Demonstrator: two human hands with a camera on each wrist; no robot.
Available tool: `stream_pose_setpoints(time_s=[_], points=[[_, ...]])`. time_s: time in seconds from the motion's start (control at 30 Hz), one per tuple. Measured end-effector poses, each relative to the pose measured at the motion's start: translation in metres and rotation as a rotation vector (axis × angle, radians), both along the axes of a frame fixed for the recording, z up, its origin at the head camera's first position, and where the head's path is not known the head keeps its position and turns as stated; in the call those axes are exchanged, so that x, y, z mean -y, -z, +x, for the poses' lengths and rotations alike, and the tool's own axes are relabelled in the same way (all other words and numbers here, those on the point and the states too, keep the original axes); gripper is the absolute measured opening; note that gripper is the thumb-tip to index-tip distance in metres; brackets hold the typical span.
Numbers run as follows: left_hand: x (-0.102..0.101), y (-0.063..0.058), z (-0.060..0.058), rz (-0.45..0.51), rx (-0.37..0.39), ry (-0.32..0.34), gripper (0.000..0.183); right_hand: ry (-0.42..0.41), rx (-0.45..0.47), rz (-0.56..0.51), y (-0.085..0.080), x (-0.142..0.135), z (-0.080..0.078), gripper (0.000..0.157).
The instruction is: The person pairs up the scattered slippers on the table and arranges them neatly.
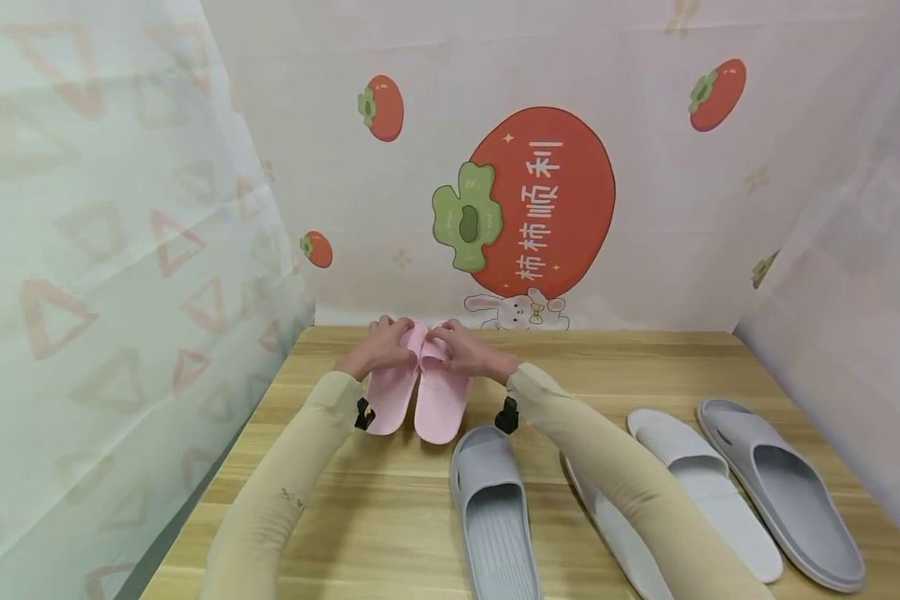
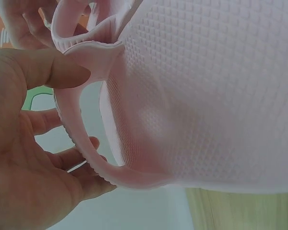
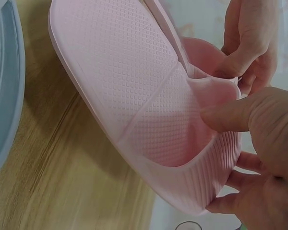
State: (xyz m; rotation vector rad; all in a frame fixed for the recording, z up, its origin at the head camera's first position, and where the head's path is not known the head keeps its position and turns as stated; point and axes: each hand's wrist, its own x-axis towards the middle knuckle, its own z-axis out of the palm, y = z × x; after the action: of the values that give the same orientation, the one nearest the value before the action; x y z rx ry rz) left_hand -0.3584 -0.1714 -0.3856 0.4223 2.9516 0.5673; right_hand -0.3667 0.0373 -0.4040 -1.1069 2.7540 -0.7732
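Two pink slippers stand side by side near the back of the wooden table, toes toward the wall. My left hand grips the left pink slipper at its strap, with the thumb on the strap's opening edge and the other fingers around the outer side. On the right pink slipper, my right hand pinches the strap, its thumb tucked inside the opening and its fingers outside. The inner edges of the pair lie close together.
A grey slipper lies in front of the pink pair. Farther right are a white slipper and another grey slipper. My right forearm partly covers another white slipper. Printed cloth walls enclose the wooden table.
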Motion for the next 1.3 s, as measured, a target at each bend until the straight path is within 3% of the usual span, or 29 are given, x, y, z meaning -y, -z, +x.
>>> stream_pose_setpoints(time_s=[0.53, 0.77, 1.03, 1.3], points=[[-0.008, 0.002, -0.007, -0.012, 0.052, -0.022, 0.076, -0.004, -0.077, 0.064, 0.002, 0.001, -0.010, 0.050], [-0.010, 0.006, -0.017, -0.049, 0.049, -0.008, 0.076, -0.027, -0.134, 0.077, 0.006, 0.000, -0.018, 0.046], [-0.014, 0.007, -0.029, -0.084, 0.066, -0.011, 0.076, 0.014, -0.100, 0.079, 0.008, 0.000, -0.025, 0.046], [-0.016, 0.008, -0.031, -0.109, 0.062, 0.000, 0.073, 0.023, -0.082, 0.092, 0.010, -0.001, -0.028, 0.047]])
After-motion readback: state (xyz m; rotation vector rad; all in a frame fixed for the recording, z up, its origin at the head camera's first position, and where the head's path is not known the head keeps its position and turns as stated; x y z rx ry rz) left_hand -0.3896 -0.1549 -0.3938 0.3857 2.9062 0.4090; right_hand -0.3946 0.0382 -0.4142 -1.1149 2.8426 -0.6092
